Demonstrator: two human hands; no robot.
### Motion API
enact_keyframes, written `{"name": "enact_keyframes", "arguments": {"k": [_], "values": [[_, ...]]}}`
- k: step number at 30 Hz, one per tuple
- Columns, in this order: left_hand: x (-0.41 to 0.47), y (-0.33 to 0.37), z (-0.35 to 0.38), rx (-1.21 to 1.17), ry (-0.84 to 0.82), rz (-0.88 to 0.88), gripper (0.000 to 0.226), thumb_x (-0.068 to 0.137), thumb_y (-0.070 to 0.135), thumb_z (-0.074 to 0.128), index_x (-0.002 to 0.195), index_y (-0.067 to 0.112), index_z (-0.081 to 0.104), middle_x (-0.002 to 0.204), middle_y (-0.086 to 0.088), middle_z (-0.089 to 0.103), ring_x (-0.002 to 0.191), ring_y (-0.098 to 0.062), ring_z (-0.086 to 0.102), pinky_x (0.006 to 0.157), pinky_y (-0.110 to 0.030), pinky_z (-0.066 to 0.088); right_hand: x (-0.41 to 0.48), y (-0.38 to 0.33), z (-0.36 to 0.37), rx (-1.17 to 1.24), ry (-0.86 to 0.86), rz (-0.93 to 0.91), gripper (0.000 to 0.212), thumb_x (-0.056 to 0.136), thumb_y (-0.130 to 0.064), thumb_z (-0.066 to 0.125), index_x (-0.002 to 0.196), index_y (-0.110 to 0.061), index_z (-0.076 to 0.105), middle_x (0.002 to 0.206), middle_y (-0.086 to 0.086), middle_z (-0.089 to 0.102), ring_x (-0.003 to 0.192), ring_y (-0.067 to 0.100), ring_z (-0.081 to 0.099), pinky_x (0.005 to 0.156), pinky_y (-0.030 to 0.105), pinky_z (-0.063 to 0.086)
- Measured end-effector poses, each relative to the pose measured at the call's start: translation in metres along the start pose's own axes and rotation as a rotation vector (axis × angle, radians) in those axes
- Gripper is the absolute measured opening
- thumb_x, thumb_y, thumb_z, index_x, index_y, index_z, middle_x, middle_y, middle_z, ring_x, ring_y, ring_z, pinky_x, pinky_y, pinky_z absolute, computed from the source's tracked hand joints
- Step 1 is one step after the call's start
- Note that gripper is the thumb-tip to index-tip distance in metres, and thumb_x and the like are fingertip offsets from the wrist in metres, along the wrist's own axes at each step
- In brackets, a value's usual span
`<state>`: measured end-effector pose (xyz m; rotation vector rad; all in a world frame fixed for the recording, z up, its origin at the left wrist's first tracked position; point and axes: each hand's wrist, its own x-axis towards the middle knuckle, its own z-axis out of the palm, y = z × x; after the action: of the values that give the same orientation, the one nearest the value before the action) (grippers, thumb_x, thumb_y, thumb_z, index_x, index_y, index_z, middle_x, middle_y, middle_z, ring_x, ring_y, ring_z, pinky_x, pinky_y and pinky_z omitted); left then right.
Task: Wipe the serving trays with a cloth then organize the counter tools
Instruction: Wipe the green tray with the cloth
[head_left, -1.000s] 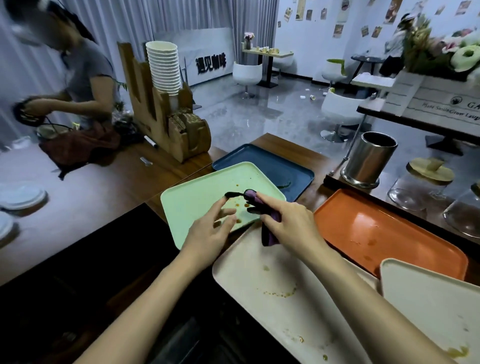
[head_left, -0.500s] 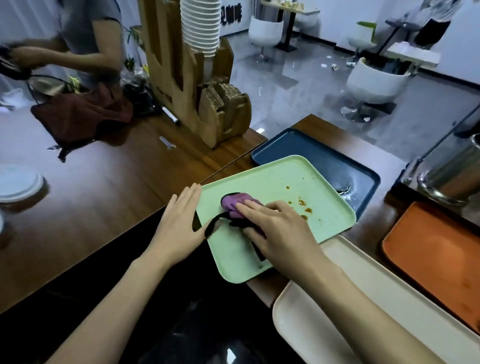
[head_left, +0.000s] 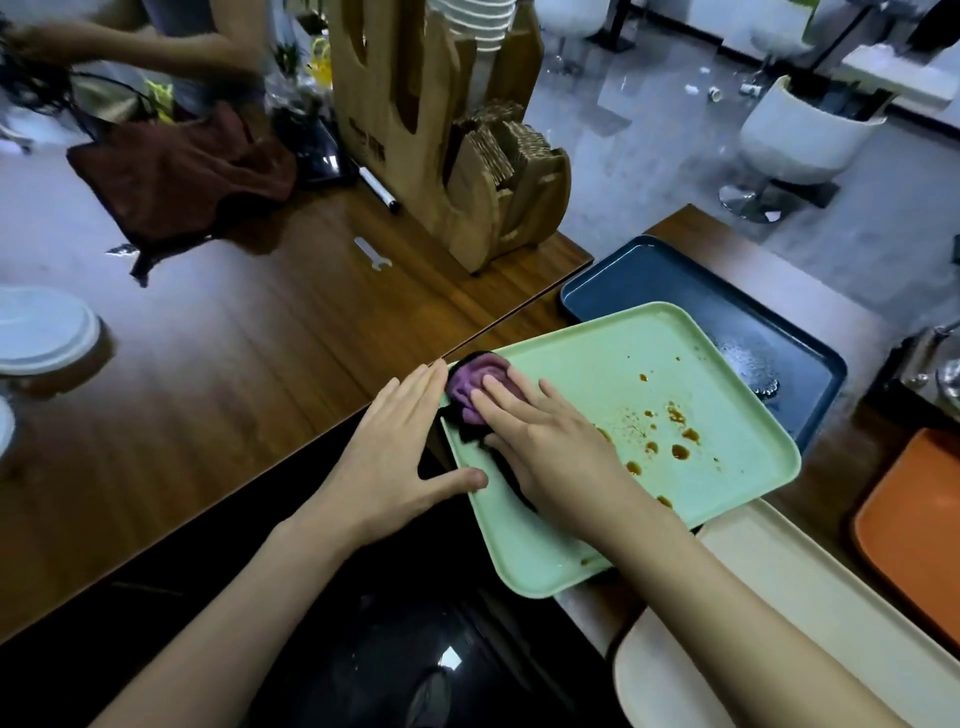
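Two-handed wipe on green tray: presses purple cloth flat under straight-fingered right hand at left corner, steadies rim with flat left hand. Risks tipping unevenly perched tray, smearing sauce spots.

Right hand presses purple cloth flat on green tray; left hand steadies its edge.

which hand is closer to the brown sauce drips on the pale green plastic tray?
Right. The right hand presses the purple cloth inside the pale green plastic tray, just left of the brown sauce drips. The left hand sits at the tray's left rim, farther off.
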<state>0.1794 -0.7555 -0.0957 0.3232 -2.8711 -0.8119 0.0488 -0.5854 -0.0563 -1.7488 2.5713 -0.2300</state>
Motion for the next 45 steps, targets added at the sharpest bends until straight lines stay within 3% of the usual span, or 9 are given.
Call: {"name": "enact_keyframes", "arguments": {"k": [4, 14, 22, 29, 32, 34, 36, 42, 45], "values": [[0.0, 0.0, -0.001, -0.033, -0.025, -0.015, 0.125, 0.072, 0.101, 0.028, 0.162, 0.024, -0.009, 0.169, 0.012, -0.007, 0.153, 0.004, -0.011, 0.127, -0.029, -0.005, 0.014, -0.007, 0.0, 0.018, -0.04, 0.002, 0.054, 0.106, -0.031, 0.042, 0.158, -0.022, 0.03, 0.164, -0.002, 0.029, 0.156, 0.022, 0.012, 0.125, 0.037, 0.007], [0.004, 0.0, -0.001, 0.042, -0.094, -0.052, 0.125, 0.069, 0.104, 0.013, 0.162, 0.024, -0.013, 0.17, 0.01, -0.011, 0.153, 0.001, -0.016, 0.128, -0.034, -0.005, -0.05, -0.019, 0.005, -0.033, 0.019, 0.01, 0.052, 0.099, -0.035, 0.034, 0.144, -0.02, 0.056, 0.149, -0.001, 0.053, 0.143, 0.024, 0.042, 0.116, 0.041, 0.033], [0.004, 0.0, -0.002, 0.051, -0.101, -0.046, 0.128, 0.069, 0.105, 0.016, 0.162, 0.022, -0.012, 0.17, 0.009, -0.011, 0.154, -0.001, -0.016, 0.128, -0.035, -0.005, -0.08, -0.027, 0.005, -0.119, 0.063, 0.045, 0.052, 0.097, -0.034, 0.037, 0.143, -0.022, 0.056, 0.149, -0.005, 0.054, 0.142, 0.02, 0.045, 0.116, 0.034, 0.036], [0.003, -0.002, -0.006, 0.046, -0.096, -0.019, 0.131, 0.064, 0.106, 0.022, 0.163, 0.025, -0.009, 0.17, 0.012, -0.008, 0.154, 0.001, -0.013, 0.129, -0.035, -0.002, -0.061, -0.027, 0.013, -0.089, 0.093, 0.094, 0.051, 0.096, -0.034, 0.041, 0.142, -0.017, 0.057, 0.146, 0.001, 0.056, 0.139, 0.025, 0.049, 0.109, 0.044, 0.046], [0.003, -0.002, -0.006, 0.048, -0.102, -0.021, 0.132, 0.062, 0.108, 0.023, 0.162, 0.027, -0.009, 0.169, 0.013, -0.009, 0.153, 0.003, -0.014, 0.128, -0.034, -0.003, -0.033, -0.026, 0.01, -0.048, 0.058, 0.116, 0.054, 0.098, -0.027, 0.054, 0.15, -0.016, 0.047, 0.155, 0.004, 0.047, 0.147, 0.026, 0.037, 0.119, 0.044, 0.033], [0.004, -0.002, -0.006, 0.05, -0.103, -0.023, 0.132, 0.06, 0.109, 0.022, 0.16, 0.029, -0.01, 0.169, 0.014, -0.008, 0.153, 0.003, -0.013, 0.128, -0.032, -0.004, -0.015, -0.025, 0.006, 0.022, 0.001, 0.121, 0.058, 0.102, -0.026, 0.051, 0.157, -0.017, 0.034, 0.163, 0.003, 0.032, 0.154, 0.025, 0.021, 0.123, 0.038, 0.014], [0.005, -0.002, -0.006, 0.041, -0.101, -0.028, 0.131, 0.059, 0.11, 0.023, 0.158, 0.031, -0.009, 0.168, 0.014, -0.007, 0.153, 0.003, -0.012, 0.128, -0.031, -0.004, -0.005, -0.026, 0.003, 0.041, -0.015, 0.128, 0.061, 0.103, -0.027, 0.049, 0.159, -0.017, 0.028, 0.166, 0.003, 0.025, 0.155, 0.024, 0.014, 0.124, 0.037, 0.008], [0.007, -0.004, -0.005, 0.061, -0.068, -0.02, 0.137, 0.058, 0.108, 0.023, 0.162, 0.021, 0.002, 0.166, 0.011, 0.0, 0.154, -0.001, -0.002, 0.124, -0.024, -0.005, -0.015, -0.03, 0.003, 0.06, 0.007, 0.147, 0.063, 0.102, -0.029, 0.052, 0.158, -0.014, 0.028, 0.165, 0.006, 0.026, 0.154, 0.027, 0.015, 0.124, 0.038, 0.009], [0.008, -0.002, -0.007, 0.077, -0.079, -0.035, 0.134, 0.056, 0.109, 0.021, 0.158, 0.026, -0.003, 0.164, 0.012, -0.001, 0.154, -0.003, -0.002, 0.125, -0.024, -0.004, -0.033, -0.033, 0.009, 0.083, 0.024, 0.147, 0.061, 0.097, -0.028, 0.059, 0.153, -0.013, 0.039, 0.16, 0.008, 0.037, 0.151, 0.03, 0.027, 0.123, 0.043, 0.024]]}}
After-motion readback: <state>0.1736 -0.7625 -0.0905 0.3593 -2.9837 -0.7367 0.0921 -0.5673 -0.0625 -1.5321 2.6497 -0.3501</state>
